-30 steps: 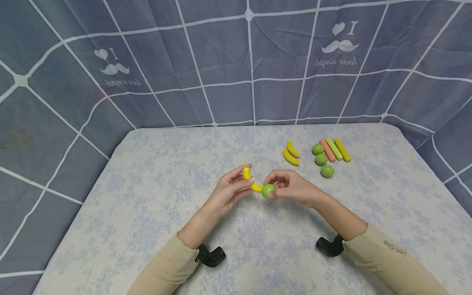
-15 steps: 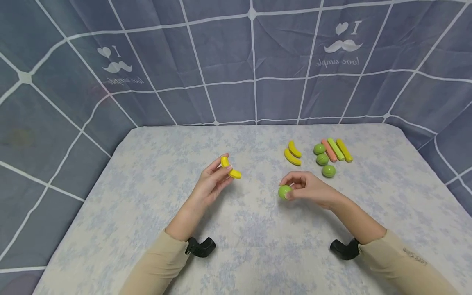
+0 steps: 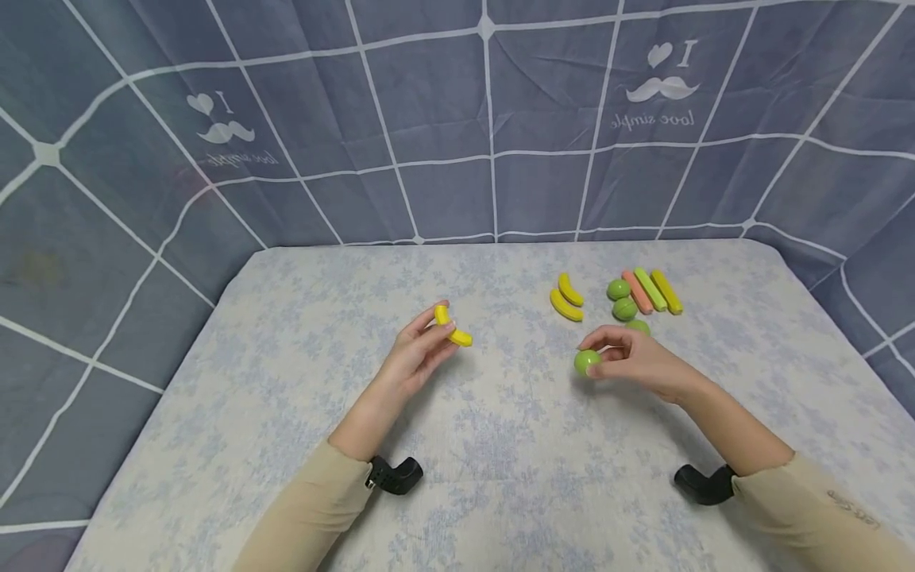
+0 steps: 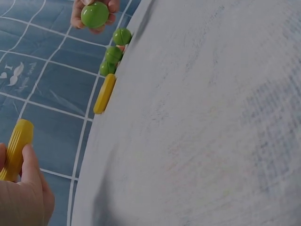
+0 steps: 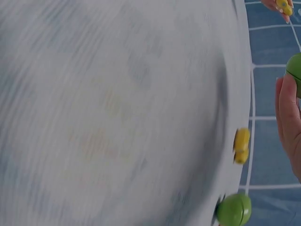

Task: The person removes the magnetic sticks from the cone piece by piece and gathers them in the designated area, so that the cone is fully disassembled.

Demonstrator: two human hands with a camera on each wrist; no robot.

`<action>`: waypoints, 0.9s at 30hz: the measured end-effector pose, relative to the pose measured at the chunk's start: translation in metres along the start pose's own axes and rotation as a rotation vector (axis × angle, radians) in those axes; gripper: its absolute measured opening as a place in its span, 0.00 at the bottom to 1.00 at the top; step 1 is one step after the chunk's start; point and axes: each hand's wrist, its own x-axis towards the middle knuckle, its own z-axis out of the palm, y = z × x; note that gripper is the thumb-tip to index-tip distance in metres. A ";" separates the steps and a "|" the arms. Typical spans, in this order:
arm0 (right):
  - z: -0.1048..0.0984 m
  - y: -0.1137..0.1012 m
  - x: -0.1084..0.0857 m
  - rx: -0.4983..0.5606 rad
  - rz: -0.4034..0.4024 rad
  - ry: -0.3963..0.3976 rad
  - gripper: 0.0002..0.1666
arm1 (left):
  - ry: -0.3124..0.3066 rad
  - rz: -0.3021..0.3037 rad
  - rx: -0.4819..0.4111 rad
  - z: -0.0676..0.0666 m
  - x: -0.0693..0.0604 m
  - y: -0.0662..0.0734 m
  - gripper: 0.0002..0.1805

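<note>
My left hand [image 3: 417,352] pinches a curved yellow toy banana [image 3: 453,327] between thumb and fingers, lifted over the table. In the left wrist view the same banana [image 4: 18,148] shows its ridged side. To the right, my right hand [image 3: 632,365] pinches a round green toy fruit [image 3: 587,363] by its side, held just above the cloth. Behind this hand sits another green fruit [image 3: 638,326], partly hidden by it. The right wrist view shows only an edge of the held green fruit [image 5: 295,74].
Two more toy bananas [image 3: 565,305] lie side by side at the back. Right of them are two green fruits [image 3: 618,289], then a row of orange [image 3: 638,291], light green [image 3: 650,289] and yellow sticks [image 3: 666,291]. A patterned cloth [image 3: 322,302] covers the table; a blue curtain [image 3: 443,119] hangs behind.
The banana and the green fruit were touching, then came apart. My left hand moved left with the banana; my right hand went right with the green fruit, towards the other fruits.
</note>
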 end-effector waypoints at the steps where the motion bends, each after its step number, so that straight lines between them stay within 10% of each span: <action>1: -0.003 0.001 -0.002 -0.018 0.006 0.015 0.20 | 0.000 -0.003 0.002 0.001 0.002 0.000 0.29; 27: -0.058 0.031 -0.030 -0.529 0.015 0.247 0.23 | -0.004 -0.039 0.365 0.075 0.075 -0.048 0.30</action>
